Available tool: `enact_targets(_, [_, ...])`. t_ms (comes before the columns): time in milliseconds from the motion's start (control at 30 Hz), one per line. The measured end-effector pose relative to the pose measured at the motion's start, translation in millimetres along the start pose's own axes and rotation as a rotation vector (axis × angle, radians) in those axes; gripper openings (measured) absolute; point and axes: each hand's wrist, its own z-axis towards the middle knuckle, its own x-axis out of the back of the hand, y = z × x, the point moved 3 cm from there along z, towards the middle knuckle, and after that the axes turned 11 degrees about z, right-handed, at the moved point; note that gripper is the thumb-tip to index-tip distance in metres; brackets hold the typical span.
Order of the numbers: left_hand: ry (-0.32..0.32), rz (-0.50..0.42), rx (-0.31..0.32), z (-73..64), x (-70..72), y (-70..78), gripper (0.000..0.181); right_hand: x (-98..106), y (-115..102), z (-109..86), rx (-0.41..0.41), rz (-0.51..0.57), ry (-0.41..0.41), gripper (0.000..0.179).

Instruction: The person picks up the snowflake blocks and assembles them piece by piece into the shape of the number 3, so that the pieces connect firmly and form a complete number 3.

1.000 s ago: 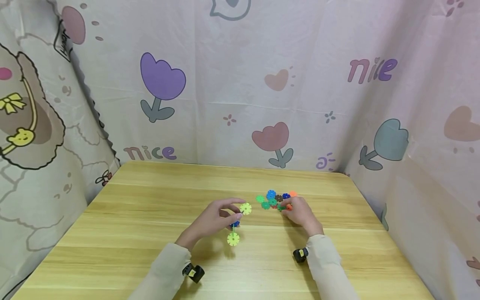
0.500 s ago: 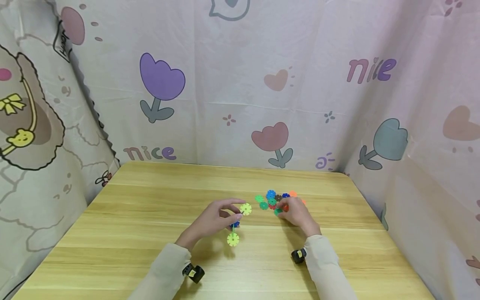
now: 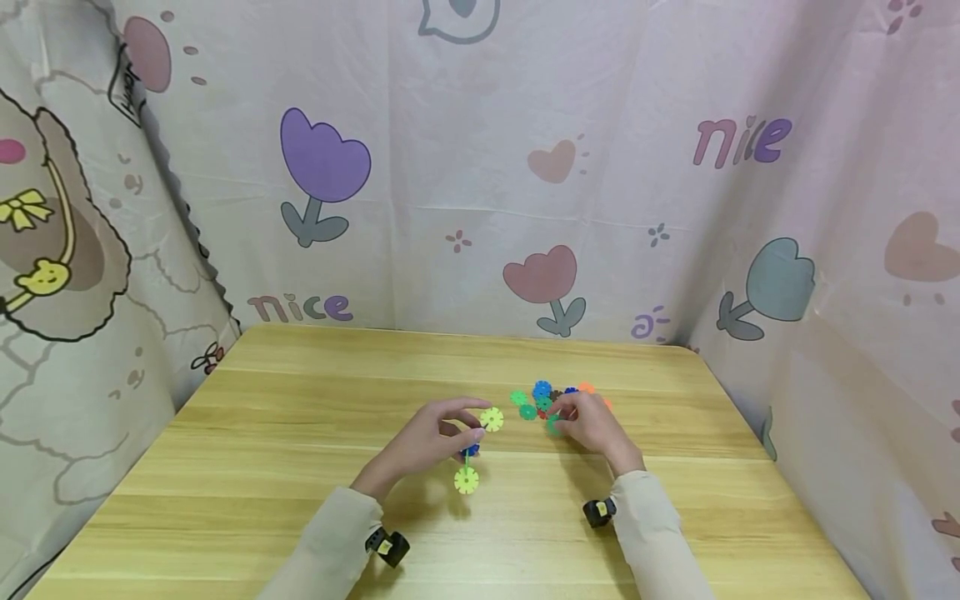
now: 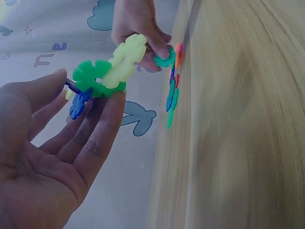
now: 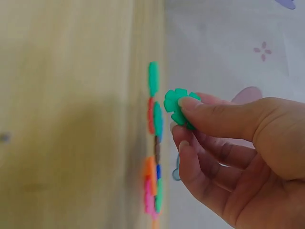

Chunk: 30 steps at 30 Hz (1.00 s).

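Observation:
My left hand (image 3: 427,435) pinches a joined cluster of notched plastic snowflake discs above the table. In the left wrist view the cluster has a green disc (image 4: 86,75), a pale yellow disc (image 4: 125,61) and a dark blue disc (image 4: 80,103). Another yellow disc (image 3: 467,480) hangs lowest in the head view. My right hand (image 3: 594,423) holds a single green snowflake disc (image 5: 174,102) between thumb and fingers, at the near side of the pile. Part of that disc is covered by the thumb.
A loose pile of several snowflake discs, among them a blue disc (image 3: 542,389) and an orange disc (image 3: 587,388), lies beyond and beside my right hand. The wooden table (image 3: 337,375) ends at a patterned cloth backdrop (image 3: 450,167).
The right hand has drawn a green disc slightly leftward and toward me from the pile, and now has it between the fingertips. My left hand stays almost still with its cluster.

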Motion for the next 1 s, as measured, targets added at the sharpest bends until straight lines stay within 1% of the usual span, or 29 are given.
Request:
enact_targets(133, [-0.003, -0.004, -0.003, -0.3, -0.1, 0.4, 0.044, 2.0, -10.4, -1.0, 0.001, 0.027, -0.006, 0.014])
enact_targets(400, [-0.007, -0.009, -0.011, -0.5, -0.2, 0.6, 0.045, 4.3, -32.9, -5.4, 0.045, 0.082, -0.011, 0.016])
enact_targets(567, [-0.010, -0.002, -0.015, -0.4, -0.6, 0.7, 0.046, 4.3, -42.3, -7.8, 0.061, 0.108, -0.006, 0.019])
enact_targets(767, [-0.008, -0.008, -0.004, -0.8, -0.8, 1.3, 0.046, 3.4, -49.9, -9.1, 0.089, 0.120, -0.005, 0.017])
enact_targets(1000, [-0.010, -0.012, -0.005, 0.8, -0.5, -1.7, 0.046, 2.5, -58.1, -10.4, 0.120, 0.138, -0.002, 0.019])
